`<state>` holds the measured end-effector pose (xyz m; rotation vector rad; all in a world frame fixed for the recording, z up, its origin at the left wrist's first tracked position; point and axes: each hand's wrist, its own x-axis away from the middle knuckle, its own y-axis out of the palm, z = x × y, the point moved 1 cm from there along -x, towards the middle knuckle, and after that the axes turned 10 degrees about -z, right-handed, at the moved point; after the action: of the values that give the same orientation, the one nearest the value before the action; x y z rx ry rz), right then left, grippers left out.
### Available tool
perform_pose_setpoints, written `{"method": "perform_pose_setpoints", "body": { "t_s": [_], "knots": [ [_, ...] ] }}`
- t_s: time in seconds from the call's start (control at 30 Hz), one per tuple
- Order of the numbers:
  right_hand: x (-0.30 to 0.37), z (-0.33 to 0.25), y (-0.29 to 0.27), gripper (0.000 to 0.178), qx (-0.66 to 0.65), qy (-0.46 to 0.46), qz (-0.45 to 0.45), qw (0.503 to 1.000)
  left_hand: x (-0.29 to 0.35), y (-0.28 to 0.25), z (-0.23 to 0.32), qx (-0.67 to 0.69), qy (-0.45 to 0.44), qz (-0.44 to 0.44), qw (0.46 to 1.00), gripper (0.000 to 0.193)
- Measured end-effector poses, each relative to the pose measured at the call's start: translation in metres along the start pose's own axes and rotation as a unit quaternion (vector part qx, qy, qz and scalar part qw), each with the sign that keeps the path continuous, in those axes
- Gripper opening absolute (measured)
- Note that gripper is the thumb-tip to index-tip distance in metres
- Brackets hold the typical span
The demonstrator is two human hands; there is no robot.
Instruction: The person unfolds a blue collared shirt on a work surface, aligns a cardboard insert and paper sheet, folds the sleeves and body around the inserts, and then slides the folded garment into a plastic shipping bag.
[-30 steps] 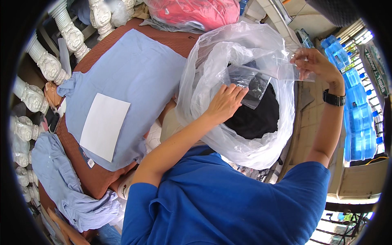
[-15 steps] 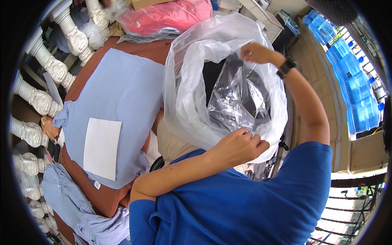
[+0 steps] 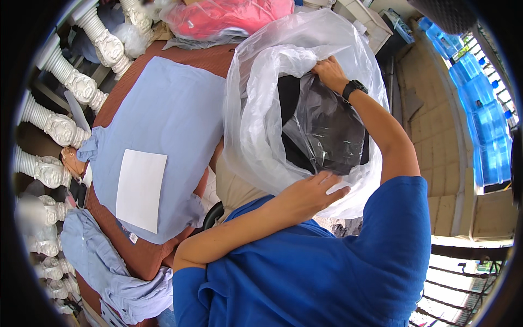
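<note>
A large translucent white plastic sack [image 3: 256, 103] stands gaping in front of me, with its rim rolled outward. Inside its mouth lies a clear plastic bag [image 3: 327, 122], spread over dark material [image 3: 289, 98]. My right hand [image 3: 331, 73], with a black watch on the wrist, pinches the clear bag's far edge. At the near rim, my left hand [image 3: 310, 199] has its thumb and fingers apart, the fingertips close to the clear bag's near edge. To the left, a light blue shirt [image 3: 180, 114] lies flat with a white sheet [image 3: 141, 188] on it.
The shirt rests on a brown cloth-covered surface [image 3: 143, 267]; more blue garments [image 3: 103, 261] hang over its near left end. White balusters [image 3: 65, 82] line the left side. A red plastic-wrapped bundle [image 3: 229, 22] sits at the back. Blue water jugs [image 3: 482, 114] stand far right.
My right hand has come down onto the clear bag's far edge, and the bag lies flatter over the dark material. My left hand's fingers have loosened. The view has shifted slightly.
</note>
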<state>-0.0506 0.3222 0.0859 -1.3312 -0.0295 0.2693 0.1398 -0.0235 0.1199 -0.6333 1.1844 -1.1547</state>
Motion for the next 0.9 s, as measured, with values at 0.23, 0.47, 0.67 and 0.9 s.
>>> {"method": "perform_pose_setpoints", "body": {
  "t_s": [0.23,0.47,0.67,0.9],
  "knots": [
    [0.013,-0.009,-0.026,0.017,-0.057,0.069,0.023,0.996,0.047,-0.053,-0.067,-0.012,-0.158,0.225,0.961,0.036],
    [0.02,-0.068,-0.122,0.016,-0.038,0.073,-0.009,0.997,0.154,-0.054,-0.095,-0.003,-0.338,0.312,0.888,0.029],
    [-0.025,-0.176,-0.213,0.015,-0.292,-0.11,-0.056,0.948,0.287,-0.042,-0.068,-0.05,-0.527,0.411,0.742,0.029],
    [-0.145,-0.359,-0.164,0.026,-0.349,-0.429,-0.212,0.805,0.41,-0.034,-0.008,-0.113,-0.683,0.501,0.519,0.033]
  ]
}}
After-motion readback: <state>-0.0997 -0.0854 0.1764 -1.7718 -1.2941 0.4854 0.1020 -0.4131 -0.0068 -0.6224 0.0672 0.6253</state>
